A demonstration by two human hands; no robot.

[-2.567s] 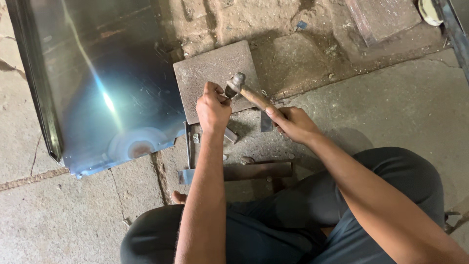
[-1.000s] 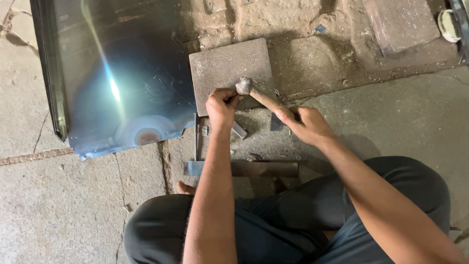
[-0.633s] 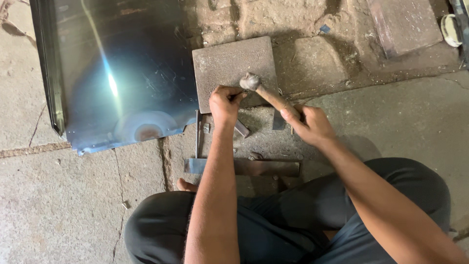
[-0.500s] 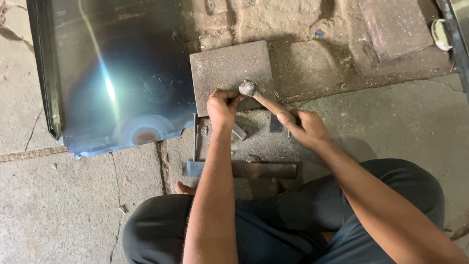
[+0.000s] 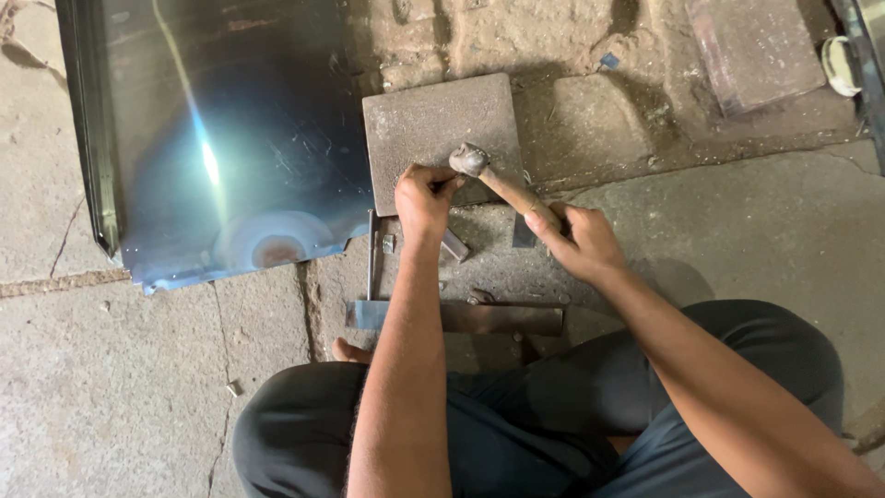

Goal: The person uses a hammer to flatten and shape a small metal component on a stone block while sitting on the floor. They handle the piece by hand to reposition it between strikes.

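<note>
Currently, centre of frame: the left hand [image 5: 422, 195] is curled into a fist at the lower edge of a square grey steel block [image 5: 433, 134] lying flat on the ground. Its grip is pressed together on something too small and too covered to identify, seemingly pinned against the block so that the block backs it like an anvil.

Just right of that fist: a hammer with a worn wooden handle and a rounded grey metal head [image 5: 468, 160]. The head sits over the block, touching or nearly touching the left knuckles. The right hand [image 5: 579, 242] wraps its grip fully round the lower handle, low enough to give swing.

Below the hands: a flat rusty steel bar [image 5: 479, 318] laid crosswise before the knees, with a thin upright strip [image 5: 371, 263] meeting its left end, and a few short metal offcuts [image 5: 454, 245] within reach.

Upper left: a large glossy dark metal sheet [image 5: 221, 138], flat, reflecting a bright light, its edge touching the block.

Bottom: the person's folded legs in dark trousers [image 5: 535, 415], seated on the cracked concrete floor [image 5: 120, 387].
</note>
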